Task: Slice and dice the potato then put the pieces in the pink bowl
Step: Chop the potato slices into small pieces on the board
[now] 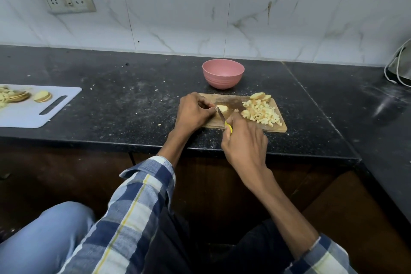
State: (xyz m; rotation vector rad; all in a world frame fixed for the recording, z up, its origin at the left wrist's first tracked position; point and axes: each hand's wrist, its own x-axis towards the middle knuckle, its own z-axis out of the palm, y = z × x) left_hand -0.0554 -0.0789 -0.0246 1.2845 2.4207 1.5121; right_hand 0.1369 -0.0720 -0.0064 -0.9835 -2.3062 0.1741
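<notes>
Well off to the left of the fingers: white cutting board (33, 109) on the black counter (124, 100), carrying potato rounds (43, 96) and a heap of cut bits at its left edge. Closer in, left hand (193, 111) resting over the near-left corner of the wooden cutting board (255, 128), fingers curled, fingertips (211, 108) pinching a pale potato piece (223, 108) down against the wood. Right against those fingertips, on their right side: short knife blade (220, 114), tip at the potato piece, slanting back toward the body. Just behind the blade, right hand (243, 140) wrapped tight round the yellow knife handle (228, 127), only a strip of yellow showing between the fingers. Beyond both sets of fingers, well apart and toward the tiled wall: pink bowl (223, 73), upright on the counter, just past the far edge of the wooden board, inside not visible enough to tell contents. Right of the knife-hand fingers, near but not touching: pile of diced potato (261, 112) across the right half of the board, with a few uncut potato slices (260, 96) leaning at its far end. Far right, at the frame edge: a grey object with a white cord (399, 66), too cropped to identify. Nearest the camera: plaid shirt sleeves on both forearms.
</notes>
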